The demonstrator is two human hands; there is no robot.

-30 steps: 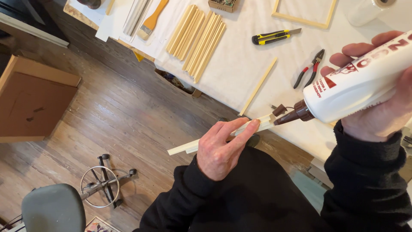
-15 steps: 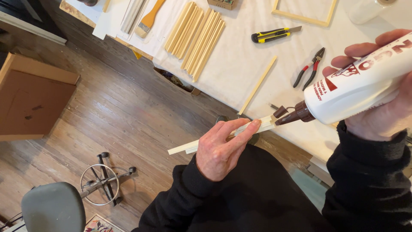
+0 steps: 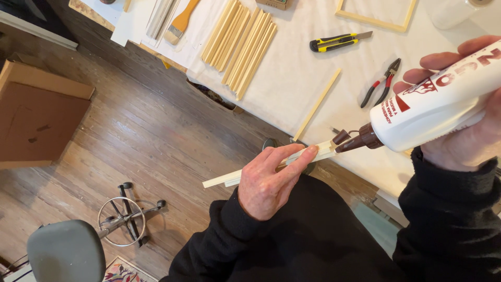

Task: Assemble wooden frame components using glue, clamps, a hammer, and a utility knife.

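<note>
Now | left hand (image 3: pixel 269 183) pinches thin pale wooden strip (image 3: pixel 250 171) off worktop's near edge | right hand (image 3: pixel 464 130) clenches white glue bottle (image 3: pixel 438 107), brown nozzle at strip's end | risk: oversqueeze drips glue onto fingers, lap.

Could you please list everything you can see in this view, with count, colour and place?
wooden strip: one, pale, held in the left hand
glue bottle: one, white with brown nozzle, in the right hand, tip at the strip's end
stacked strips: one bundle, pale wood, table top left
loose strip: one, pale, table centre
utility knife: one, yellow and black, table
pliers: one, red and black handles, table
brush: one, orange handle, table
wooden frame: one, pale, table top
cardboard box: one, brown, floor
stool: one, grey, floor
left hand: one
right hand: one
</note>
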